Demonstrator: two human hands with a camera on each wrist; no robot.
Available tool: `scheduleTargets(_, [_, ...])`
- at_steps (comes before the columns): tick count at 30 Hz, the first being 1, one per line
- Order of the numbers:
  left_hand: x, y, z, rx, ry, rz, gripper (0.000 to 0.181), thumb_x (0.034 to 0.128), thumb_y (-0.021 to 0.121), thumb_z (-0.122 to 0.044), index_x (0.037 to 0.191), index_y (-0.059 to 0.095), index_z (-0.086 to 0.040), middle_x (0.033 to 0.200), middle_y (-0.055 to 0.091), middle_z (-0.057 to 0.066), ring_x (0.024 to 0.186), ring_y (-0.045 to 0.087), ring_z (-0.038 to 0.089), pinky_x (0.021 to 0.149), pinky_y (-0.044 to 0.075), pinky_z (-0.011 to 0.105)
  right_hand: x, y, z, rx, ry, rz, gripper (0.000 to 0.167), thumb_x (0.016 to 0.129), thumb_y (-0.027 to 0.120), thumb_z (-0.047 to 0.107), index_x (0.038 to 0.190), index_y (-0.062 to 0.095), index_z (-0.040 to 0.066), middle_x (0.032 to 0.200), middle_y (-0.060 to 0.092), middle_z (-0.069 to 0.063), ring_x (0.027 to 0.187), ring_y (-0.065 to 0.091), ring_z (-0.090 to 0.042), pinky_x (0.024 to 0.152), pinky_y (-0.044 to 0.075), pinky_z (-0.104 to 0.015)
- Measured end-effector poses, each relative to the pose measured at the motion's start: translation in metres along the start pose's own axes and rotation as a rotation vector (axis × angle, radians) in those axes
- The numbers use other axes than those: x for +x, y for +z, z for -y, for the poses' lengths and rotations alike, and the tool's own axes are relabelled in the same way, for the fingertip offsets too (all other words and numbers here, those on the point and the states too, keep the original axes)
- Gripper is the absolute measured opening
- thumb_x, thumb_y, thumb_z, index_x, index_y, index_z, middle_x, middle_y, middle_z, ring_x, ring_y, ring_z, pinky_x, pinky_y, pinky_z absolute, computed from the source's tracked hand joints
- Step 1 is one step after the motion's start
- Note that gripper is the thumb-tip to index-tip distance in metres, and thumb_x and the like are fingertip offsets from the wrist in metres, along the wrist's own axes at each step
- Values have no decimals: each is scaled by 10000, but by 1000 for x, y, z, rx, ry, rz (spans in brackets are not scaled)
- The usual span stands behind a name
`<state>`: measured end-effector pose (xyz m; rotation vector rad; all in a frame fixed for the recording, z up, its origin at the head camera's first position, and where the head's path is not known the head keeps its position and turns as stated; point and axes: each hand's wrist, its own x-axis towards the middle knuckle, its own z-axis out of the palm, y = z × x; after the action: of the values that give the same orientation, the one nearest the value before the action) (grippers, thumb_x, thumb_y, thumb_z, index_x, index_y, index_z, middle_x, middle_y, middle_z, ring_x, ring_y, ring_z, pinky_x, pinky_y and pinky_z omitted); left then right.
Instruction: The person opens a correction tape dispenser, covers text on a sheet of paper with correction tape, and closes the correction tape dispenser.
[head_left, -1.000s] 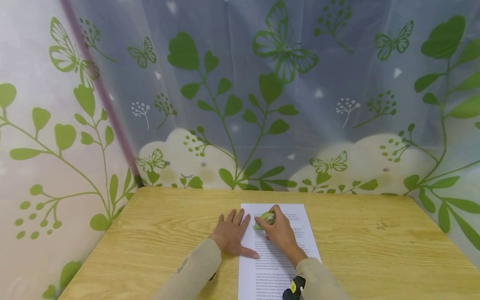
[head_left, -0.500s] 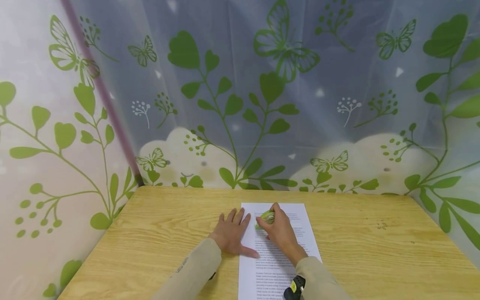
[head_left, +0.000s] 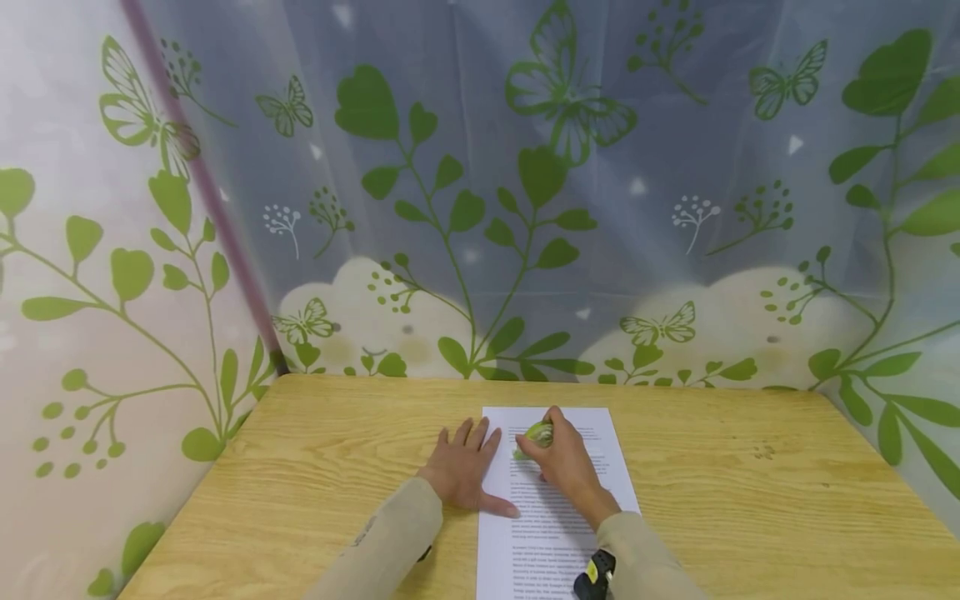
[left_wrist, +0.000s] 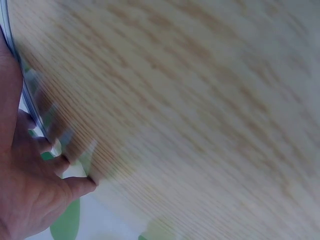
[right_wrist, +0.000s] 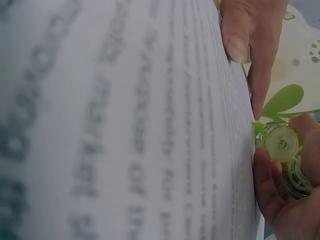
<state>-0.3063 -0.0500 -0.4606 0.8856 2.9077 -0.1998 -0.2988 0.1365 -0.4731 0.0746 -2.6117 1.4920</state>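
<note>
A sheet of printed paper (head_left: 495,554) lies on the wooden table. My left hand (head_left: 461,475) rests flat with spread fingers across the sheet's left edge, its thumb on the paper. Between the thumb and fingers of my right hand (head_left: 568,462) is a green, see-through correction tape dispenser (right_wrist: 282,143), held over the upper lines of text. Its round reels show in the right wrist view, and its tip is at the paper's surface. Whether a white strip lies on the page is too small to tell. The left wrist view shows the left hand (left_wrist: 32,195) against the wood grain.
The wooden table (head_left: 720,483) extends on both sides of the paper. A curtain (head_left: 480,208) with leaf and butterfly prints hangs behind its far edge and along the sides. A black device (head_left: 594,575) is strapped at the right wrist.
My right hand has slid slightly to the right along the text with the correction tape dispenser. The left hand and the paper have stayed in place.
</note>
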Motion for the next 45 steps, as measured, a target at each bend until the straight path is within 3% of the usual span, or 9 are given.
scheduleTargets(18, [0,-1,0,-28,-2,7,1204,634,409,-925,1529,228,-140,1566,186,123,1400,212,355,1041,258,594,-1,-6,-5,-3,-8,-7,350,857,737,209,935,422,76,800,564,-83,431,519,-159,398,460,-288])
scheduleTargets(33, [0,1,-1,9,5,-9,1207,632,374,-937,1527,236,-139,1564,194,124,1396,221,358,1034,272,595,-4,-11,-6,-7,-30,-25,342,858,732,203,929,426,69,777,565,-83,418,516,-163,383,459,-296])
scheduleTargets(45, [1,1,-1,6,-1,0,1215,624,375,-941,1529,230,-144,1565,192,121,1399,216,354,1037,270,590,-3,-14,-9,-6,9,-19,350,856,736,216,944,427,76,796,574,-86,432,530,-168,398,472,-297])
